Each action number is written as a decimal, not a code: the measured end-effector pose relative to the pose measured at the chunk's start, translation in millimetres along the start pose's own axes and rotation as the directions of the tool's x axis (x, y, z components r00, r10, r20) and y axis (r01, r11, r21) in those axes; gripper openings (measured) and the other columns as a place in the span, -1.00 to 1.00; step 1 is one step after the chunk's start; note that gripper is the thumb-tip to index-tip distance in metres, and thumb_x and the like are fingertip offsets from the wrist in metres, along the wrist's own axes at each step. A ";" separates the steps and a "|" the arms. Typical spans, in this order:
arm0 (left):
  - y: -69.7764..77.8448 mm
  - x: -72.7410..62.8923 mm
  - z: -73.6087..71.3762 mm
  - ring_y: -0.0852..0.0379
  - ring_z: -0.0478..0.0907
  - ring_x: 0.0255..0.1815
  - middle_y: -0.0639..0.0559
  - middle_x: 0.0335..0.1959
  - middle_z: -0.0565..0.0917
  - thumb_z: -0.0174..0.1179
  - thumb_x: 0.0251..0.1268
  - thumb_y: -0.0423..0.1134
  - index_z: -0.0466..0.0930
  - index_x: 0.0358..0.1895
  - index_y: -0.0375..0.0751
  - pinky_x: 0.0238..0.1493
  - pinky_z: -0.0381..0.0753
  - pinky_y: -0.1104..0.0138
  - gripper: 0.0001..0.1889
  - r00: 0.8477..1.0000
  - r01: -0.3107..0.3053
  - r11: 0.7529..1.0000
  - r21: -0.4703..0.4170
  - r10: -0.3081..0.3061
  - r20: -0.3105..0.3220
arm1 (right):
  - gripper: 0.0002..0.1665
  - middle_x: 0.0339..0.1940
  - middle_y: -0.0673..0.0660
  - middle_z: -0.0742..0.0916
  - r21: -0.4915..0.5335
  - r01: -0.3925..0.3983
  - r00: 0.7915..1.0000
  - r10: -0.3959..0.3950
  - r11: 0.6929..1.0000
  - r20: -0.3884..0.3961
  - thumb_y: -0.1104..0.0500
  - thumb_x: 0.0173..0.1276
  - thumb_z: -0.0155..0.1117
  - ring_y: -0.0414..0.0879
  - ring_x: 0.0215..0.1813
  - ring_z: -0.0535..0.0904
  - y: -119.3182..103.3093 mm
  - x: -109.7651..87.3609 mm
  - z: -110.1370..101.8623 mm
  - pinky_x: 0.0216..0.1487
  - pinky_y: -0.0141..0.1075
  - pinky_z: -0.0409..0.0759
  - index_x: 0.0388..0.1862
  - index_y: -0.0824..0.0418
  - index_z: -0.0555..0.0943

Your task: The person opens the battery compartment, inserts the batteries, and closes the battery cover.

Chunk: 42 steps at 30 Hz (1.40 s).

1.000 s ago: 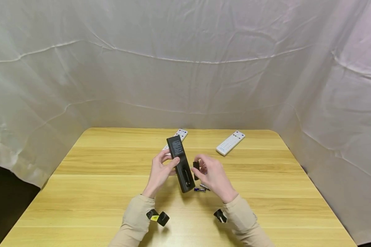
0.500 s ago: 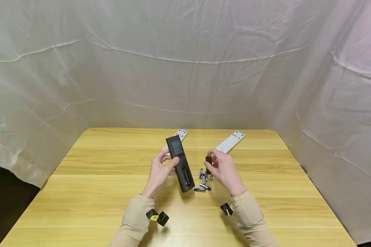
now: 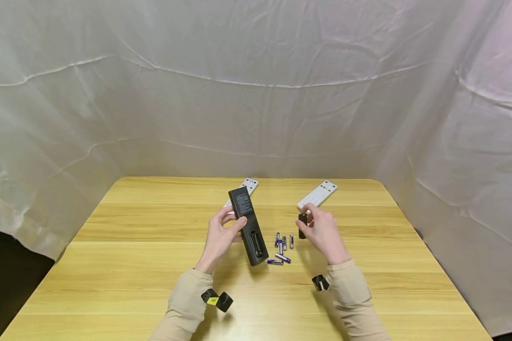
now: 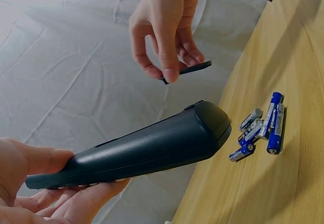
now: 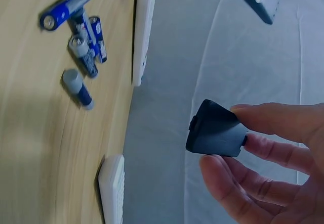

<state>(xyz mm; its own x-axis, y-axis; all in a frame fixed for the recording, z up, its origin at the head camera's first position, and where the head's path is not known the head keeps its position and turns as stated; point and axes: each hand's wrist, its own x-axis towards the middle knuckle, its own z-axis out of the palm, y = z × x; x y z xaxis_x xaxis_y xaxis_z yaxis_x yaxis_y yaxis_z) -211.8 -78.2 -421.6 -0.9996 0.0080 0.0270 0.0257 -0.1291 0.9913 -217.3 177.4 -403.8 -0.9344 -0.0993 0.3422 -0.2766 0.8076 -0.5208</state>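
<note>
My left hand (image 3: 224, 236) grips a black remote control (image 3: 244, 208), its back turned up and its battery compartment (image 3: 256, 244) uncovered. The thumb lies across the back while the other fingers are underneath. To the right, my right hand (image 3: 324, 232) pinches a small black battery cover (image 3: 302, 226) between thumb and fingertips, held above the table and apart from the remote. In the right wrist view the cover (image 5: 216, 130) shows its clip tabs. Between the two hands lie several blue and silver batteries (image 3: 283, 257) on the table.
One white remote (image 3: 317, 194) lies at the back right of the wooden table (image 3: 153, 265). Another white remote (image 3: 251, 183) is partly hidden behind the black one. A pale curtain (image 3: 256, 118) surrounds the table's back and sides.
My right hand has moved right, away from the black remote, carrying the battery cover. The loose batteries have come into view. My left hand and the remote have hardly moved.
</note>
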 end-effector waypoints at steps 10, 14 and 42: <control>-0.9 0.3 0.0 0.19 0.72 -0.41 -0.08 -0.20 0.62 0.23 0.33 -0.47 0.42 0.33 -0.39 -0.22 0.85 0.11 -0.50 1.000 0.001 1.000 -0.008 -0.001 0.003 | -0.70 -0.42 0.27 0.74 -0.026 -0.086 0.994 0.088 0.996 0.061 0.25 0.23 0.44 -0.03 -0.48 0.56 14.3 0.1 -7.4 -0.54 -0.35 0.49 -0.12 0.35 0.60; -0.7 0.4 -0.3 0.18 0.72 -0.40 -0.06 -0.22 0.62 0.23 0.32 -0.47 0.42 0.33 -0.40 -0.23 0.85 0.11 -0.50 1.000 -0.001 1.000 -0.014 0.001 0.006 | -0.71 -0.46 0.24 0.72 -0.038 -0.108 0.991 0.111 0.993 0.080 0.24 0.23 0.44 -0.06 -0.51 0.53 19.2 0.0 -8.8 -0.52 -0.35 0.45 -0.12 0.34 0.60; 0.3 -0.2 -0.5 0.14 0.72 -0.38 -0.07 -0.22 0.61 0.22 0.32 -0.47 0.43 0.32 -0.40 -0.22 0.85 0.09 -0.50 1.000 -0.001 1.000 -0.007 0.001 0.005 | -0.75 -0.50 0.18 0.70 -0.138 -0.213 0.958 0.234 0.967 0.163 0.23 0.22 0.42 -0.06 -0.50 0.51 49.1 -1.2 -10.0 -0.47 -0.32 0.38 -0.19 0.29 0.58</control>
<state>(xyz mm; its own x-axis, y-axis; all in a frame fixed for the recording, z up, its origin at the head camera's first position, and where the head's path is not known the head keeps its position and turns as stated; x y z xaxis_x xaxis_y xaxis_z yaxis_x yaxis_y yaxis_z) -211.6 -78.7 -421.4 -0.9995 0.0132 0.0283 0.0263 -0.1361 0.9904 -227.5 223.0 -422.0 -0.9969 -0.0012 0.0783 -0.0378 0.8827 -0.4685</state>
